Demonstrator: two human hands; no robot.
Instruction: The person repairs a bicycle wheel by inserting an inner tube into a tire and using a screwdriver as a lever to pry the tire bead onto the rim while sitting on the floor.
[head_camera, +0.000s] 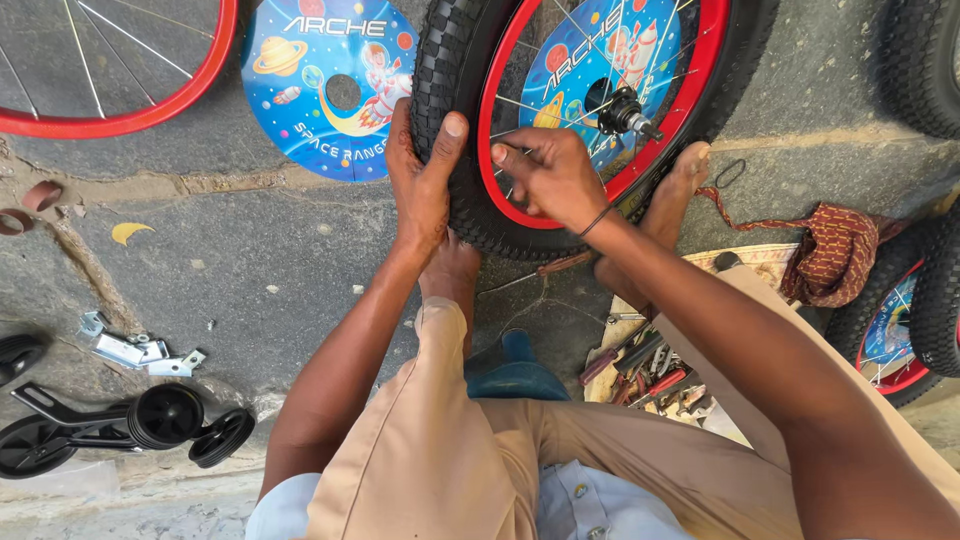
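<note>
1. Knees in tan trousers fill the bottom of the view, nearest the camera; both forearms reach forward from them.
2. Left hand wraps shut over the black knobbly tyre, palm on the tread, thumb up on the sidewall.
3. Right hand is curled with fingers pinched at the red rim, just inside the tyre edge; what it pinches is too small to tell.
4. Small bike wheel stands upright on the stone floor, braced between bare feet; its axle points roughly at the camera and slightly right, wheel plane facing the person.
5. Step, as judged: seating the tyre bead on the rim. Next move likely needs a firm left-hand hold while the right works along the rim.
6. Around: blue space-print disc to the left, training wheels lower left, screwdriver by the foot, hand tools on the right.
</note>
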